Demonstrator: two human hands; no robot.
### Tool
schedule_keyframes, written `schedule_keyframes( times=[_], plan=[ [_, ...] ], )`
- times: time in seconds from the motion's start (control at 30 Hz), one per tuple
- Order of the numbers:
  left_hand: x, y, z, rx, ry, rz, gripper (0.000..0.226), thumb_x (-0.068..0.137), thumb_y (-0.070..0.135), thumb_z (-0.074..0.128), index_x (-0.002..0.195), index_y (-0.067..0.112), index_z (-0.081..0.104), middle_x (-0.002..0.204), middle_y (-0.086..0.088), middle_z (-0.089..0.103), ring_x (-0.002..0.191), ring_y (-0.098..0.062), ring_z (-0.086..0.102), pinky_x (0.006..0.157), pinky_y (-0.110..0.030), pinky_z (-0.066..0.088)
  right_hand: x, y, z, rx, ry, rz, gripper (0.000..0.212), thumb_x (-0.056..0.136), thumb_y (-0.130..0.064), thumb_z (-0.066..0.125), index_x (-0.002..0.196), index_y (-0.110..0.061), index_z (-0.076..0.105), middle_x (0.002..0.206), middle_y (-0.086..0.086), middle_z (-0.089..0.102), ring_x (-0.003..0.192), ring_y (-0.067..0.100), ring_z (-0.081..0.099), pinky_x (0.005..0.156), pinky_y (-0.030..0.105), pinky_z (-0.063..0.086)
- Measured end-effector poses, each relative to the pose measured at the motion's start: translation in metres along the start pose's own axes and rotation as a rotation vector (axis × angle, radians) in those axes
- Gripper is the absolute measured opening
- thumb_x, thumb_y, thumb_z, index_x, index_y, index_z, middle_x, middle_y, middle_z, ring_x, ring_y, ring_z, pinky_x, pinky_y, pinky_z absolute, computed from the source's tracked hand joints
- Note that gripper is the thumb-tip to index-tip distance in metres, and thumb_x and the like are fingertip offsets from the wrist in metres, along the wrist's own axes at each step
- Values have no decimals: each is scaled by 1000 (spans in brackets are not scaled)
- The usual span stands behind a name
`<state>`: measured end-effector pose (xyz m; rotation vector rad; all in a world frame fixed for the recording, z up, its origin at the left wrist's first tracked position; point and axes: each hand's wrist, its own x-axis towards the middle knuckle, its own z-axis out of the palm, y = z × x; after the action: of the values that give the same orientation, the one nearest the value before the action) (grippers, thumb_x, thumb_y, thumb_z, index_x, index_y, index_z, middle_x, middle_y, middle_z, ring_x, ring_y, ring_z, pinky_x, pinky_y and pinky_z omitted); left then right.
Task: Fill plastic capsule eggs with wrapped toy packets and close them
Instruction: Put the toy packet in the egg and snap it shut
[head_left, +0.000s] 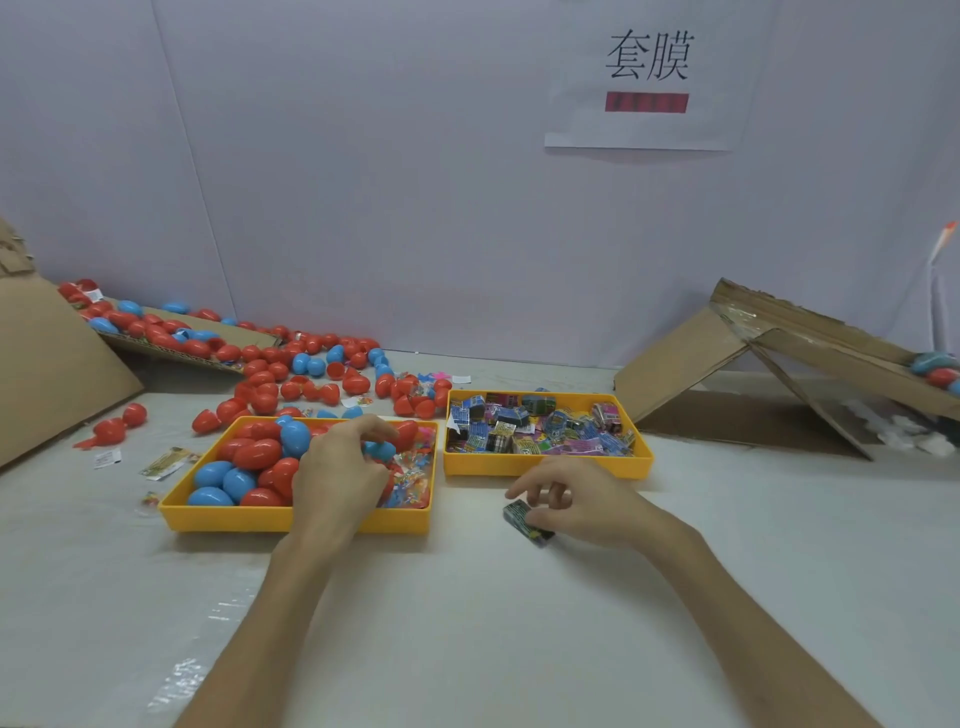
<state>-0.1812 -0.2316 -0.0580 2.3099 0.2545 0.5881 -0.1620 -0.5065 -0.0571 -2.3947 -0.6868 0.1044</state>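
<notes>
Two yellow trays stand side by side on the white table. The left tray holds red and blue capsule eggs and small colourful packets. The right tray is full of wrapped toy packets. My left hand reaches into the left tray, its fingers curled around a blue egg piece. My right hand hovers in front of the right tray and pinches a dark wrapped packet just above the table.
Many loose red and blue eggs spill from a cardboard flap at the back left. A cardboard ramp leans at the right with a few eggs at its far end. Stray packets lie left of the trays.
</notes>
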Motion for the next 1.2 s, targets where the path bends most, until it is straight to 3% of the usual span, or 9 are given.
schedule_keyframes(
  times=[0.13, 0.27, 0.4, 0.53, 0.6, 0.77, 0.87, 1.0, 1.2],
  plan=[
    [0, -1, -2, -50, 8, 9, 47, 79, -13, 59, 100, 28, 71, 103, 7, 63, 96, -12, 58, 69, -29, 57, 0, 0, 1, 0, 10, 17, 19, 86, -18, 74, 102, -30, 75, 96, -9, 67, 76, 4, 55, 69, 19, 49],
    [4, -4, -1, -96, 27, 10, 37, 86, -6, 63, 96, 29, 69, 99, 5, 64, 83, -8, 61, 60, -21, 53, 1, -1, 3, 12, 45, 12, 19, 84, -15, 76, 93, -32, 71, 90, -11, 68, 79, 7, 62, 70, 22, 53],
    [5, -4, -1, -82, 12, -1, 30, 91, -2, 61, 102, 23, 72, 105, 4, 67, 90, -12, 61, 61, -16, 48, 1, -3, 4, 37, 72, -5, 23, 83, -13, 78, 85, -32, 65, 89, -9, 69, 76, 10, 64, 65, 20, 51],
    [5, -5, -5, -23, -13, 10, 27, 90, 3, 66, 107, 24, 72, 110, 1, 69, 93, -15, 65, 73, -37, 62, 1, -3, 3, 48, 94, -8, 17, 83, -16, 79, 85, -25, 64, 91, -6, 68, 77, 11, 64, 65, 18, 48],
    [4, -4, -6, -14, -41, 8, 27, 91, 7, 69, 110, 26, 71, 109, 4, 67, 92, -14, 65, 73, -41, 63, 1, -2, 2, 44, 100, 3, 15, 84, -17, 79, 83, -24, 65, 89, -7, 68, 77, 10, 63, 64, 17, 48],
    [6, -2, -7, -40, -54, -13, 34, 89, -1, 65, 106, 27, 70, 106, 4, 66, 82, -11, 64, 65, -34, 61, 2, -1, 2, 39, 111, 11, 9, 85, -19, 78, 83, -24, 71, 87, -9, 68, 79, 8, 62, 65, 16, 47],
    [6, -2, -5, -76, -39, 3, 37, 87, -9, 60, 99, 24, 71, 105, 1, 66, 84, -9, 63, 56, -22, 52, 3, 1, 2, 19, 126, 19, 1, 88, -21, 76, 87, -22, 76, 87, -10, 68, 80, 7, 62, 69, 19, 50],
    [6, -4, -1, -41, -65, -2, 36, 89, -10, 59, 101, 22, 70, 106, 2, 65, 93, -13, 61, 56, -19, 48, 4, 2, 2, 8, 126, 14, 14, 87, -13, 73, 90, -26, 78, 84, -13, 70, 78, 4, 64, 68, 16, 50],
    [6, -3, -5, -1, -82, -24, 35, 86, -5, 68, 104, 24, 70, 102, 8, 67, 95, -15, 65, 74, -37, 63, 3, 2, 1, 99, 181, -35, 23, 80, -4, 79, 81, -24, 69, 74, -7, 70, 67, 4, 63, 63, 17, 49]
  ],
)
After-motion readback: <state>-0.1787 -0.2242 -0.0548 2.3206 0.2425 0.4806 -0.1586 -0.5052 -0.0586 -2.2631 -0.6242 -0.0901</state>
